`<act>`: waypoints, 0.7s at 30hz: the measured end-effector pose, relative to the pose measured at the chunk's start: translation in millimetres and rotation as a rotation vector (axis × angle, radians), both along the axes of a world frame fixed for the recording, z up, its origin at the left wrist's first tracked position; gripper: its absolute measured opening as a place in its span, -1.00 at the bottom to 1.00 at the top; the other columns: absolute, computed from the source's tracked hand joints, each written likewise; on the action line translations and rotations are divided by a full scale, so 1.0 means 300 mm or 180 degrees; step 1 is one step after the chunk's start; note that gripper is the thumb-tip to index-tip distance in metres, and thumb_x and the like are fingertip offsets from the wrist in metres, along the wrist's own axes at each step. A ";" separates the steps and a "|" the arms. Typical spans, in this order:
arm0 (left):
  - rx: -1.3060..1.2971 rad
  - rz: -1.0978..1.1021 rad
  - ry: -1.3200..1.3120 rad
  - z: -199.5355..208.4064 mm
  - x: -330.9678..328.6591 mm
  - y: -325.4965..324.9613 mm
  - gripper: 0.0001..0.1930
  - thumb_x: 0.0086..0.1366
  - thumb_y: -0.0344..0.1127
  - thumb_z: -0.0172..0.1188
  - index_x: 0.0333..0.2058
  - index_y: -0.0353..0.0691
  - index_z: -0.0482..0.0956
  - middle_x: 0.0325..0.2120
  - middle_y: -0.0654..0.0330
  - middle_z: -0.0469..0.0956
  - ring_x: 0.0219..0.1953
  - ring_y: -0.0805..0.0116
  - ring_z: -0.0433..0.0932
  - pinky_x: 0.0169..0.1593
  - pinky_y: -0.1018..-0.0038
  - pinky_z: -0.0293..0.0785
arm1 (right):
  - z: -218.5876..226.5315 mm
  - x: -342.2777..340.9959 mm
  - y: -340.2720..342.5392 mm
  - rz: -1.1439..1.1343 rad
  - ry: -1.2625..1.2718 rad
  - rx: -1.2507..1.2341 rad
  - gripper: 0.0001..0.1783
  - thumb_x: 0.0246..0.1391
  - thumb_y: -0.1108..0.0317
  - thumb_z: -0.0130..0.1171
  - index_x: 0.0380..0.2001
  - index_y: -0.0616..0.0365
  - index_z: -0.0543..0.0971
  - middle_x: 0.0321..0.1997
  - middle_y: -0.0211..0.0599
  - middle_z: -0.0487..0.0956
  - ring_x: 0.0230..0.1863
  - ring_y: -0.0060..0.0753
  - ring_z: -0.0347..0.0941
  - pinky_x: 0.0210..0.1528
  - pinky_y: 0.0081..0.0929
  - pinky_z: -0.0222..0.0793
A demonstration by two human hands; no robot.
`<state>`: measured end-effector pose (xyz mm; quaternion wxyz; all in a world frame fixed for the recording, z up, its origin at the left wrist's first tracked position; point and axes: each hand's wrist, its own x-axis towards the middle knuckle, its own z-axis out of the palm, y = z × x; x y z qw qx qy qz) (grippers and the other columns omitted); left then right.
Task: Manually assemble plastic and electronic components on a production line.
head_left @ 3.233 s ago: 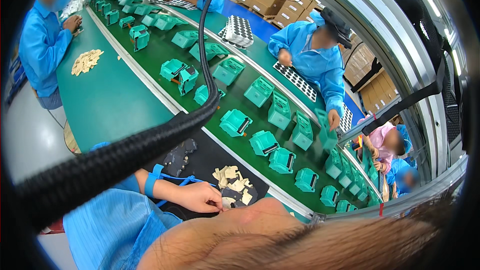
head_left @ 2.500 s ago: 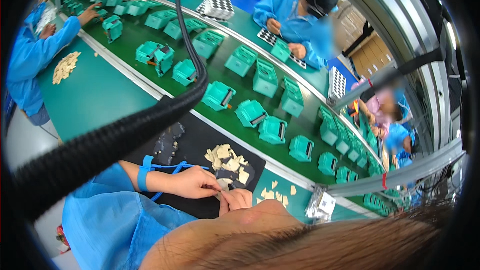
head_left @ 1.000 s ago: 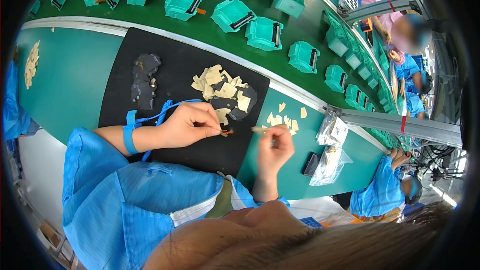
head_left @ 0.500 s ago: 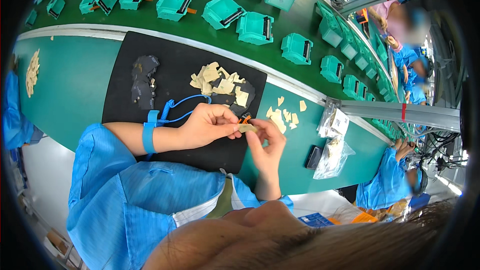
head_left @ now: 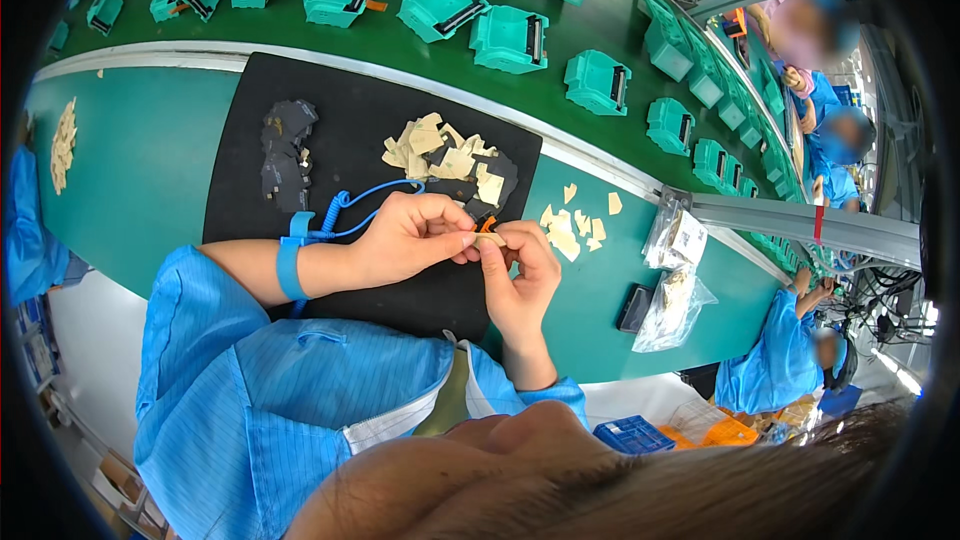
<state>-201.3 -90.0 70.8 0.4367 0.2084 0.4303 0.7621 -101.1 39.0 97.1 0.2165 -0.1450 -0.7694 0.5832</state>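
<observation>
Both your hands meet over the near edge of the black mat, pinching one small part between them.

The green bench [head_left: 130,170] runs across in front of you, with a belt [head_left: 420,70] behind it carrying a row of teal housings [head_left: 510,38]. On the bench lies the black mat [head_left: 240,130], holding a heap of tan paper pieces [head_left: 445,155] and a cluster of dark parts [head_left: 285,155]. More tan scraps [head_left: 575,225] lie on the bench just right of the mat, and clear bags [head_left: 675,280] further right. Your left hand [head_left: 415,238], with a blue wrist strap [head_left: 291,268], closes its fingertips on a small orange and black part [head_left: 487,227]. Your right hand [head_left: 520,275] pinches the same part together with a tan strip [head_left: 492,239].
</observation>
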 end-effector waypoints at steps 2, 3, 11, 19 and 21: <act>-0.0010 0.0022 0.0070 -0.001 0.003 0.007 -0.93 0.24 -0.52 0.09 -0.30 -0.37 0.49 -0.42 0.19 0.57 -0.36 0.49 0.58 -0.25 0.60 0.52 | -0.009 0.002 -0.015 -0.0809 0.0332 0.0665 -0.85 -0.12 0.55 0.30 -0.49 0.25 0.50 -0.44 -0.34 0.46 -0.59 -0.61 0.33 -0.61 -0.73 0.21; 0.0076 0.0067 -0.0102 -0.005 0.006 0.009 -0.93 0.23 -0.53 0.11 -0.30 -0.36 0.50 -0.38 0.17 0.57 -0.31 0.49 0.57 -0.22 0.60 0.50 | -0.004 0.002 -0.016 -0.0802 0.0352 0.0670 -0.85 -0.12 0.55 0.30 -0.49 0.25 0.50 -0.44 -0.34 0.46 -0.59 -0.61 0.33 -0.61 -0.73 0.21; 0.0553 -0.0182 -0.0139 -0.001 0.005 0.017 -0.89 0.05 -0.58 0.27 -0.42 -0.25 0.63 -0.20 0.12 0.41 -0.18 0.45 0.38 -0.16 0.59 0.38 | -0.004 0.019 -0.015 -0.0260 0.0551 0.1779 -0.79 -0.23 0.70 0.23 -0.43 0.28 0.55 -0.39 -0.21 0.52 -0.56 -0.53 0.41 -0.59 -0.68 0.28; 0.0812 -0.0161 0.0115 -0.009 0.003 0.013 -0.91 0.05 -0.55 0.29 -0.41 -0.28 0.64 -0.30 0.25 0.38 -0.33 0.59 0.39 -0.32 0.70 0.35 | 0.000 0.007 -0.024 0.0027 0.0981 0.1884 -0.79 -0.31 0.64 0.22 -0.45 0.31 0.55 -0.45 -0.17 0.54 -0.56 -0.30 0.48 -0.56 -0.54 0.37; 0.0762 -0.0190 0.0143 -0.012 0.001 0.008 -0.91 0.05 -0.54 0.29 -0.42 -0.27 0.65 -0.32 0.27 0.38 -0.35 0.60 0.38 -0.35 0.70 0.32 | 0.001 0.010 -0.022 0.0060 0.0994 0.2006 -0.78 -0.30 0.63 0.22 -0.44 0.31 0.55 -0.46 -0.17 0.54 -0.55 -0.30 0.48 -0.56 -0.53 0.37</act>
